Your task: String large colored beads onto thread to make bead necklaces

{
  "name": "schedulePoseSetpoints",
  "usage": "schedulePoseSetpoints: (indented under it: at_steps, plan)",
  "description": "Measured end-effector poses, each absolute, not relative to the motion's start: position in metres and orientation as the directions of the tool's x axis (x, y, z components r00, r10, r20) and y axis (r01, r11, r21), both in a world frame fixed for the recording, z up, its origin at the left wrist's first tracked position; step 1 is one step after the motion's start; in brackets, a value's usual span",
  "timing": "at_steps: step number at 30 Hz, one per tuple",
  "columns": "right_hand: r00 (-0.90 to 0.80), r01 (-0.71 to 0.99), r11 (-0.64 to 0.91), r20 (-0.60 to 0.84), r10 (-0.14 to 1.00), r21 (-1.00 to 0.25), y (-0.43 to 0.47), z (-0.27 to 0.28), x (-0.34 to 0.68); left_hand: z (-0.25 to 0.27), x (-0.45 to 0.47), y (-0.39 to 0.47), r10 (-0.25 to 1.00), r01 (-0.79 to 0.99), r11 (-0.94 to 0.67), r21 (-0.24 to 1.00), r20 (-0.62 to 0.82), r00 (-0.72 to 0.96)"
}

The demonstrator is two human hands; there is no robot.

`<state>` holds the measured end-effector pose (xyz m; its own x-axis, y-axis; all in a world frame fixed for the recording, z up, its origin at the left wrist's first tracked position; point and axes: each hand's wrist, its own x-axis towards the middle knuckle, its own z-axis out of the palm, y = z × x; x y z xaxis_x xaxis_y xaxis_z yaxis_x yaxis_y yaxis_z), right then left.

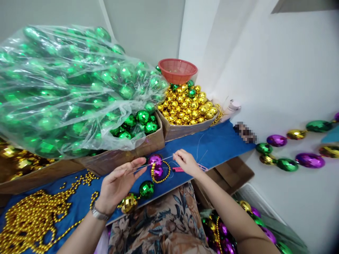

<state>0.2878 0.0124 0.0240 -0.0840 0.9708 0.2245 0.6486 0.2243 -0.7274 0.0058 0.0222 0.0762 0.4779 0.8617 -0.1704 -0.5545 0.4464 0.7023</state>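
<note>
Clock center: the gold bead loop (160,182), between the hands.
Balls: 2 purple balls (158,173) just off 11 o'clock, overlapping loop; 1 green ball (146,189), 1 gold ball (129,203), both about 7 o'clock.
Tool: 1 pink tool (178,169), 3 o'clock.
Stock: 1 red basket (177,77), 12 o'clock; 1 box of gold balls (186,130), 1 o'clock; 1 bag of green balls (79,88), 10-11 o'clock; 1 bead heap (31,218), 8 o'clock; too many pieces to count.
Surface: blue-covered worktop (215,143).
Room: white wall (286,77), ball strand (287,164) at 3 o'clock.
Left hand (119,181): 9 o'clock, grip spread, thread (164,159) across fingers.
Right hand (186,162): 2 o'clock, fingertips together, pinching thread.
</note>
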Motion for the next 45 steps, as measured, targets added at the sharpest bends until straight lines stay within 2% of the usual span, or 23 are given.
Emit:
schedulePoseSetpoints:
  at_steps: [3, 5, 8, 11, 13, 15, 17, 19, 24, 29, 31, 33, 35, 37, 40, 45]
  plan:
    - [-0.045, 0.669, 0.215, 0.250, 0.967, -0.712, 0.013, 0.021, 0.292, 0.072, -0.008, 0.020, 0.807, -0.390, 0.523, 0.758, -0.293, 0.514]
    - [-0.028, 0.607, 0.194, 0.224, 0.974, -0.771, 0.015, 0.018, 0.294, 0.072, -0.016, 0.017, 0.760, -0.326, 0.570, 0.754, -0.334, 0.557]
    - [0.009, 0.370, 0.100, 0.111, 0.994, -0.924, 0.015, 0.013, 0.289, 0.076, -0.016, 0.013, 0.839, -0.364, 0.446, 0.818, -0.241, 0.487]
    - [0.011, -0.034, -0.024, -0.024, 1.000, -0.999, 0.011, 0.013, 0.272, 0.079, 0.002, 0.014, 0.933, -0.446, 0.226, 0.866, -0.062, 0.354]
    - [-0.010, -0.374, -0.070, -0.072, 0.997, -0.925, 0.008, 0.018, 0.260, 0.080, 0.019, 0.019, 0.945, -0.542, 0.192, 0.819, -0.004, 0.328]
    - [-0.019, -0.608, -0.077, -0.082, 0.996, -0.790, 0.005, 0.025, 0.249, 0.080, 0.035, 0.024, 0.948, -0.628, 0.205, 0.751, 0.008, 0.319]
    - [-0.020, -0.716, -0.075, -0.087, 0.996, -0.694, 0.004, 0.032, 0.243, 0.079, 0.045, 0.030, 0.954, -0.654, 0.203, 0.729, 0.004, 0.301]
    - [-0.025, -0.746, -0.075, -0.085, 0.996, -0.662, 0.004, 0.036, 0.241, 0.077, 0.048, 0.034, 0.959, -0.623, 0.189, 0.759, -0.005, 0.284]
    - [-0.055, -0.644, -0.111, -0.100, 0.994, -0.757, 0.004, 0.022, 0.238, 0.056, 0.032, 0.035, 0.944, -0.456, 0.253, 0.853, -0.115, 0.308]
    - [-0.053, -0.481, -0.156, -0.148, 0.987, -0.863, -0.002, -0.006, 0.239, 0.028, 0.023, 0.028, 0.935, -0.411, 0.347, 0.843, -0.276, 0.223]
    - [-0.059, -0.254, -0.108, -0.096, 0.994, -0.961, -0.004, -0.004, 0.249, 0.026, 0.025, 0.027, 0.937, -0.403, 0.346, 0.847, -0.285, 0.204]
    - [-0.089, 0.096, 0.041, 0.032, 0.995, -0.995, -0.005, 0.008, 0.261, 0.031, 0.029, 0.029, 0.942, -0.382, 0.324, 0.866, -0.260, 0.211]
    - [-0.177, 0.403, 0.265, 0.210, 0.962, -0.876, -0.003, 0.025, 0.271, 0.038, 0.032, 0.033, 0.945, -0.332, 0.300, 0.894, -0.232, 0.230]
    - [-0.296, 0.545, 0.462, 0.355, 0.887, -0.699, 0.002, 0.041, 0.275, 0.044, 0.034, 0.038, 0.944, -0.263, 0.275, 0.925, -0.209, 0.254]
    - [-0.422, 0.578, 0.614, 0.447, 0.789, -0.538, 0.012, 0.058, 0.268, 0.051, 0.035, 0.042, 0.938, -0.141, 0.195, 0.971, -0.143, 0.314]
    - [-0.513, 0.567, 0.713, 0.501, 0.697, -0.413, 0.042, 0.063, 0.244, 0.057, 0.038, 0.041, 0.846, 0.111, 0.080, 0.991, -0.126, 0.518]
